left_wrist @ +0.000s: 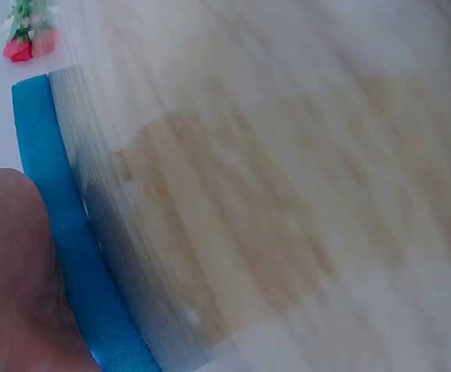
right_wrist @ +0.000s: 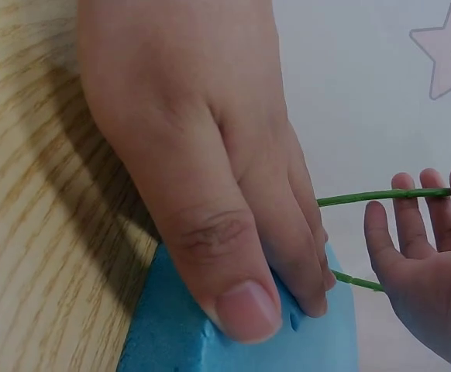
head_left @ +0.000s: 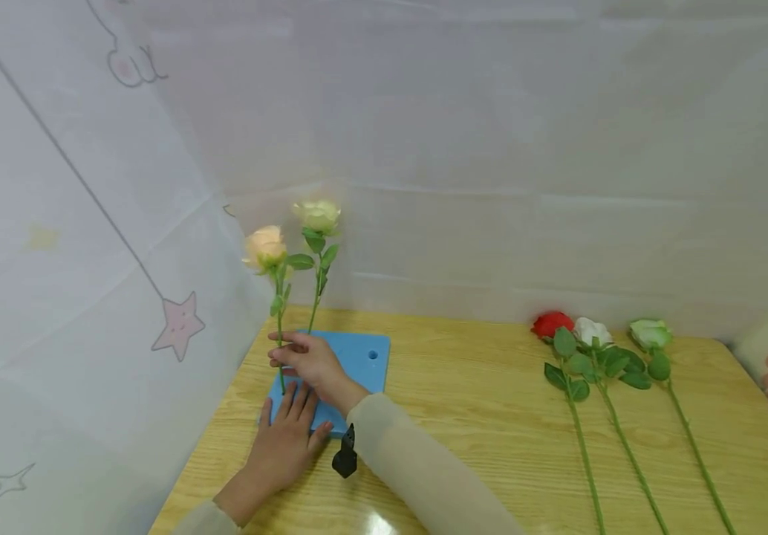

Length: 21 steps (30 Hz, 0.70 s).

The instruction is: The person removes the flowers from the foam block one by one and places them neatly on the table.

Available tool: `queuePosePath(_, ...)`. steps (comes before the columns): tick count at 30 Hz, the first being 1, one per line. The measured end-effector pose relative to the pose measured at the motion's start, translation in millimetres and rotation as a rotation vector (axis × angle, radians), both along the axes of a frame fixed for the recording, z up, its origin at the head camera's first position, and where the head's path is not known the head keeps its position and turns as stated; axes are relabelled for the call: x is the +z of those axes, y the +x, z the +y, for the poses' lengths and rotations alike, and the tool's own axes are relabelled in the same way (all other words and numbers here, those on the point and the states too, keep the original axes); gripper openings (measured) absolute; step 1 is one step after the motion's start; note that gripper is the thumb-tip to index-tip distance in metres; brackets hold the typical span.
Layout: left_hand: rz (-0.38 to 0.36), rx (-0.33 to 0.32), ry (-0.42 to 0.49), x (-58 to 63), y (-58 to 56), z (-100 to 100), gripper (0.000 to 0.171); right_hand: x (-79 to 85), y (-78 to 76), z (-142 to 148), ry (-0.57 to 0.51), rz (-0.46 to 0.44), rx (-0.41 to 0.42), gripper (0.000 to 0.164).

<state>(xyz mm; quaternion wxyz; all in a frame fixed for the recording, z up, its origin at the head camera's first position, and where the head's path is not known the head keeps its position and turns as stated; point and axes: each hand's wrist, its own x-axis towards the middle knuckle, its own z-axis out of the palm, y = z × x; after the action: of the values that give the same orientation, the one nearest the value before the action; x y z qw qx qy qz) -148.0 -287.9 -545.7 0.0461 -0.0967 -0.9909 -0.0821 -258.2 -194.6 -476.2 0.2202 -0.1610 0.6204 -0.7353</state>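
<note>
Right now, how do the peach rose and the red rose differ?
Pose: the peach rose stands roughly upright at the blue block; the red rose lies on the table.
Hold: the right hand holds the peach rose by its stem; neither hand touches the red rose.
Color: peach rose pale, red rose vivid.
Shared: green stems and leaves.
</note>
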Motion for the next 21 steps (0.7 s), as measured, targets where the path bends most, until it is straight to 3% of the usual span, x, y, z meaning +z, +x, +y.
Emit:
queuePosePath(9, 0.009, -0.003, 0.028, 6.3, 1.8, 5, 0.073, 9.7, -0.4, 0, -0.018, 0.017, -0.050, 0.027)
queuePosePath(21, -0.049, 0.027, 0.010, 8.9, -0.6, 6, 0.073, 40.1, -0.6, 13, -0.064, 0.120, -0.002, 0.028)
